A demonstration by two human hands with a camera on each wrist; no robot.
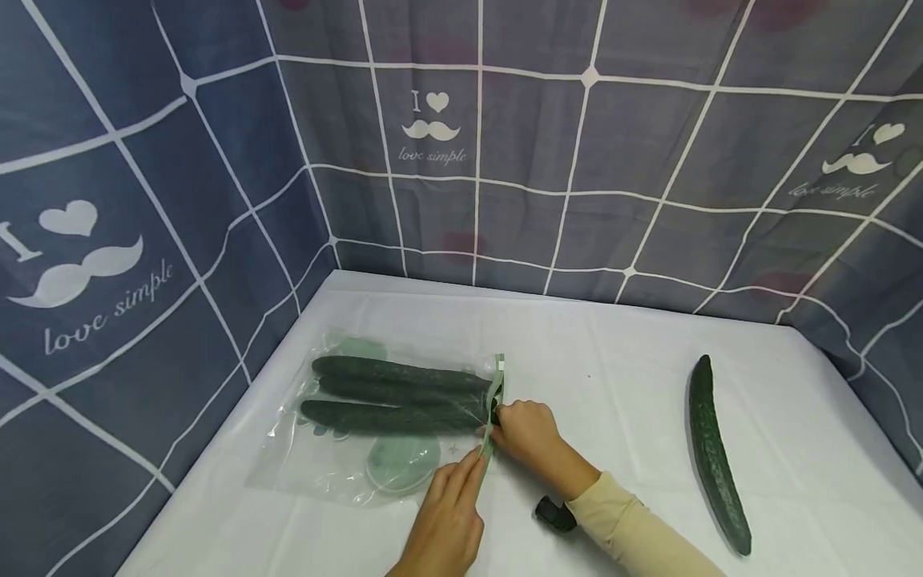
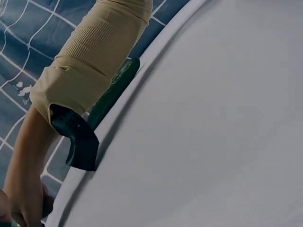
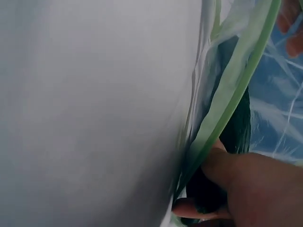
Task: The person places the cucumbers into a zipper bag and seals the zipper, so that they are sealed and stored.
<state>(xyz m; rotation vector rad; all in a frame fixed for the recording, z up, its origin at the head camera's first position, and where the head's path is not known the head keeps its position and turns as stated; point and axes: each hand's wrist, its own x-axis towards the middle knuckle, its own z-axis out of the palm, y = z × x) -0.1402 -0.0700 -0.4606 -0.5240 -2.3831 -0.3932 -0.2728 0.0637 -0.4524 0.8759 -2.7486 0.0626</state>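
Observation:
A clear zip bag (image 1: 339, 477) with a green closure strip lies on the white table in the head view. Three dark green cucumbers (image 1: 404, 373) lie side by side in it, their right ends at the bag's mouth. My right hand (image 1: 530, 433) is at that mouth. In the right wrist view, its thumb and fingers grip the end of a cucumber (image 3: 204, 189) beside the green strip (image 3: 236, 90). My left hand (image 1: 450, 513) holds the near part of the bag's edge, fingers stretched along the strip; its thumb is hidden.
Another cucumber (image 1: 717, 457) lies apart on the right side of the white table (image 1: 598, 361). A dark wrist device (image 1: 555, 513) hangs at the right sleeve's cuff (image 1: 613, 513). A grey-blue checked curtain (image 1: 534, 128) encloses the table at the back and sides.

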